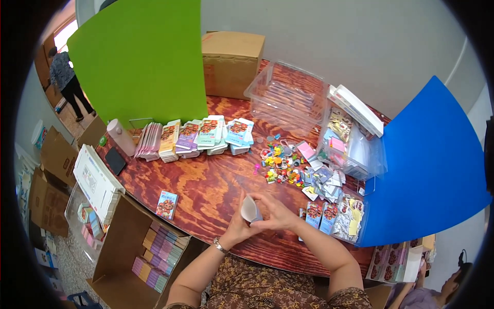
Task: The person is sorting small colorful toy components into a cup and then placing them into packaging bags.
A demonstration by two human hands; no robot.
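Over the table's near middle, both my hands hold one small open carton (250, 209), its pale inside showing through the open end. My left hand (237, 222) grips it from the left, a metal watch on that wrist. From the other side my right hand (275, 212) curls its fingers around it. Whether anything lies inside the carton I cannot tell. A blue box (167, 205) lies to the left of my hands. To the right are more blue boxes (328, 217), beside a clear tray (355, 229) of small packets. Beyond my hands spreads a pile of small colourful toys (280, 162).
Stacks of flat cartons (210, 131) line the back left near a pink bottle (121, 138) and a black phone (115, 160). Clear plastic bins (288, 98) stand behind. A brown cardboard box (116, 247) holds filled rows at left. Green (139, 56) and blue (427, 170) panels flank the table.
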